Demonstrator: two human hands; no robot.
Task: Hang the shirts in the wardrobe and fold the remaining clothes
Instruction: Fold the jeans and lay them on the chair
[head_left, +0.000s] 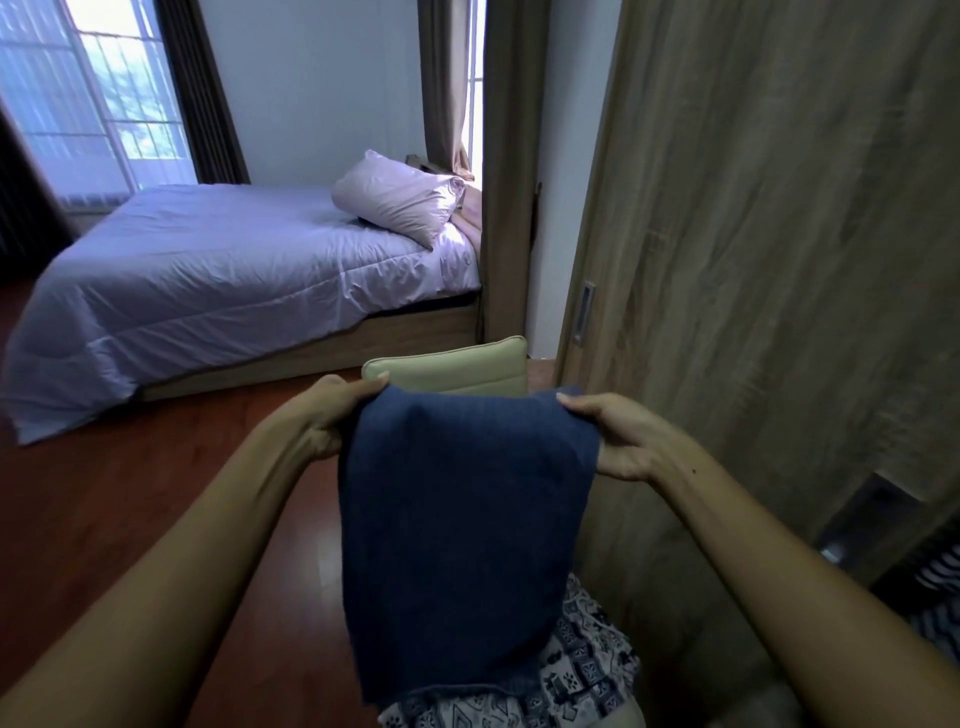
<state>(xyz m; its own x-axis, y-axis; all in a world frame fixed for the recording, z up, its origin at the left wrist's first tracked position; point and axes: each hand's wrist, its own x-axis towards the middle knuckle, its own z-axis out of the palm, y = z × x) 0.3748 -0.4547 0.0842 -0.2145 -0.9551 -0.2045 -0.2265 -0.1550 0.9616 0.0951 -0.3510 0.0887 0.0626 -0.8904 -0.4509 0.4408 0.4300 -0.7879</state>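
A dark blue knitted garment (457, 540) hangs in front of me, held up by its top edge. My left hand (327, 421) pinches the left corner and my right hand (618, 441) pinches the right corner. The cloth drapes down over a patterned black-and-white garment (587, 670) that lies on a cream chair (457, 364). The wooden wardrobe (779, 260) stands at the right with its sliding door shut across most of the view. Striped clothing (935, 577) shows in a dark gap at the lower right edge.
A bed (208, 280) with a pale lilac cover and a pillow (400, 197) stands at the left beyond the chair. Reddish wooden floor (156, 499) lies between me and the bed. A window with dark curtains (93, 93) is behind the bed.
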